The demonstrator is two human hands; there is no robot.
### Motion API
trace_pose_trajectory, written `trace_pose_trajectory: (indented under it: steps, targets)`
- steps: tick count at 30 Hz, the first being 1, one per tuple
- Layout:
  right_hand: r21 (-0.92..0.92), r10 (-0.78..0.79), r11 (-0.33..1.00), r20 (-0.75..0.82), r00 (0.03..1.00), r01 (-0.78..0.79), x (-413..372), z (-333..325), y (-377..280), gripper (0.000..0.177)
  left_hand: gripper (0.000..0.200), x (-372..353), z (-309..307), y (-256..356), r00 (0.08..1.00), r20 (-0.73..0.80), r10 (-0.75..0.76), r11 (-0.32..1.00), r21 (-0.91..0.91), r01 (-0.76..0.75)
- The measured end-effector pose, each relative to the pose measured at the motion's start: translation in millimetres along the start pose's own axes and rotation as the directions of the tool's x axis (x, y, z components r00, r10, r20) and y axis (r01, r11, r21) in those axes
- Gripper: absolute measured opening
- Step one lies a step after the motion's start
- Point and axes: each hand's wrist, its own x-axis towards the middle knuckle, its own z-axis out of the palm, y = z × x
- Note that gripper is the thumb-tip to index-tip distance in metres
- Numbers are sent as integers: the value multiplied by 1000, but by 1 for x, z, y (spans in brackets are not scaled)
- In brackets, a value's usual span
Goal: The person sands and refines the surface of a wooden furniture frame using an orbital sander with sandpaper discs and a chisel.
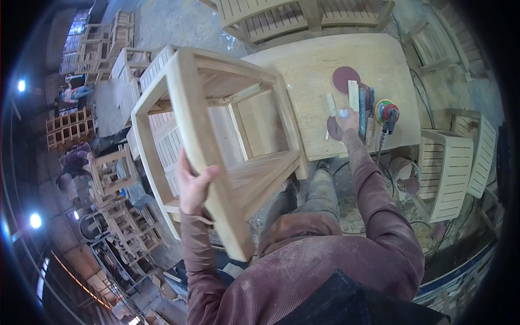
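A pale wooden chair frame (189,103) stands tilted at the left end of the plywood table (303,70). My left hand (194,184) is wrapped round its near thick rail, thumb on top. Over the table, my right hand (346,118) has its fingers closed on a small object with a pale bluish top, too small to name. Close around that hand lie a dark red sanding disc (346,80), a second disc partly under the fingers, pale wood strips (353,95) and a blue tool (362,111). A round sander (387,111) with a hose sits to the right.
Slatted wooden chairs (444,173) stand at the right, and a slatted bench (303,19) is beyond the table. Hoses run along the floor by the table's right side. Stacked frames (127,216) fill the left, where two other people are at a distance.
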Motion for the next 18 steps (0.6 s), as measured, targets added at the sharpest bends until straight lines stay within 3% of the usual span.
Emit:
trace_pose_trajectory:
  steps: [2,3,7,9,11,13,15,16,17,18]
  targets:
    - [-169,-87,984,-164,983,59,-4,2,13,32,81,-12,-15,10,996,-8,-92,995,-47,91]
    - [-206,-138,974,-196,971,97,39,-3,23,32,87,11,-20,-27,999,-36,-22,998,-62,20]
    - [-160,54,985,-103,993,-70,44,43,59,41,91,4,-103,-37,997,-69,-29,995,-92,22]
    - [-182,-15,983,-94,995,-2,36,33,44,40,92,7,-133,-43,998,26,-63,993,-101,66]
    - [-165,-174,974,-111,978,154,31,33,47,30,92,7,-165,-62,999,-14,-37,993,-111,36]
    - [-311,-212,934,-89,973,175,20,38,57,30,90,6,-195,-78,998,-25,-58,978,-203,52]
    - [-299,-45,954,-99,994,14,1,34,31,24,87,8,-226,-92,999,-32,-39,978,-207,31]
    - [121,35,993,-131,991,-19,2,47,50,25,84,9,-238,-100,999,-18,-43,974,-225,38]
    - [520,115,854,-161,980,-14,2,59,65,29,81,7,-254,-109,999,-4,-51,969,-242,48]
    - [175,323,942,-222,920,-288,-5,62,59,35,81,5,-273,-123,998,-46,-32,969,-246,20]
